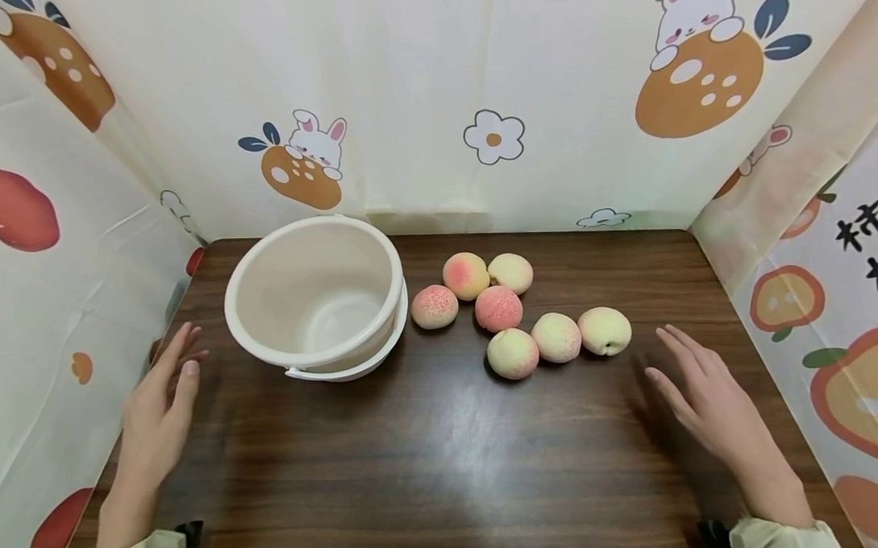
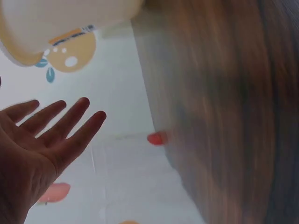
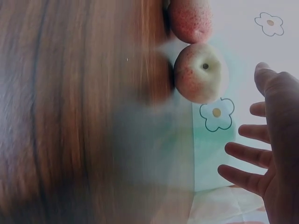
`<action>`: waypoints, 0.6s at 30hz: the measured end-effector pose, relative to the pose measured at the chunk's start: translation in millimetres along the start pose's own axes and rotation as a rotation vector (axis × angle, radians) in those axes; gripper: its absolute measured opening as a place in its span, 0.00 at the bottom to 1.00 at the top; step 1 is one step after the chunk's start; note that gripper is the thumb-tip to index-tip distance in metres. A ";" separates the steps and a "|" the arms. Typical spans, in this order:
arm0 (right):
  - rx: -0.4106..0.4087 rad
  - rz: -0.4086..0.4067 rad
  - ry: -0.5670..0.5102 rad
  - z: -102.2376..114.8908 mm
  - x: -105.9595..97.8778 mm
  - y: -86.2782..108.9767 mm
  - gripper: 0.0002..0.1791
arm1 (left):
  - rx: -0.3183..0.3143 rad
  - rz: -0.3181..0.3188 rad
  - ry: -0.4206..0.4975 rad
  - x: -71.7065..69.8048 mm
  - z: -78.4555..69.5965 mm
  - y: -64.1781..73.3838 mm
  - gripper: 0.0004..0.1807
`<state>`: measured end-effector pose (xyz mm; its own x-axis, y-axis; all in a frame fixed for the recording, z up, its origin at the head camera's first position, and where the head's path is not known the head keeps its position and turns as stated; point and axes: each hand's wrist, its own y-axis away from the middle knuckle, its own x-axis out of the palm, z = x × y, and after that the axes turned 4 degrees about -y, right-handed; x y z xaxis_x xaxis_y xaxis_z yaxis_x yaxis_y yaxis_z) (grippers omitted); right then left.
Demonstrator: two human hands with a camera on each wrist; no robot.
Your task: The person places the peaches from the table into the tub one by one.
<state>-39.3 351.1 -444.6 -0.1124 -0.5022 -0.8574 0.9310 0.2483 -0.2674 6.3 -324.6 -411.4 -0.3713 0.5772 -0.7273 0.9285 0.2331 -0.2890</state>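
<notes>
Right hand (image 1: 717, 405) sits just right of the rightmost peach (image 1: 606, 330), left hand (image 1: 156, 417) left of the white bucket (image 1: 286, 281). Fingers released on both, holding nothing. Seven peaches in all, loosely grouped on the bench (image 1: 418, 467), right of the bucket. Good grip: approach the rightmost peach from its free right side, fingers around its widest part, light squeeze; round, so nudging probably rolls it into its left neighbour (image 1: 556, 338). Left hand steadies the bucket best by its rim.
</notes>
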 end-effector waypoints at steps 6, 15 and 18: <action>-0.030 -0.032 -0.031 2.2 6.7 -8.7 0.36 | -0.137 -0.036 0.091 5.5 -17.2 -3.8 0.25; -0.043 -0.046 -0.074 4.0 17.0 -16.9 0.38 | -0.324 -0.018 0.556 3.5 -39.2 -12.7 0.24; -0.051 -0.054 -0.087 4.2 19.3 -18.9 0.39 | -0.338 0.001 0.723 2.9 -42.4 -14.7 0.25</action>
<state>-57.6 333.2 -454.2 -0.1296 -0.5853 -0.8004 0.9052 0.2596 -0.3364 -8.6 -293.2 -382.8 -0.3878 0.9152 -0.1101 0.9207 0.3902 0.0002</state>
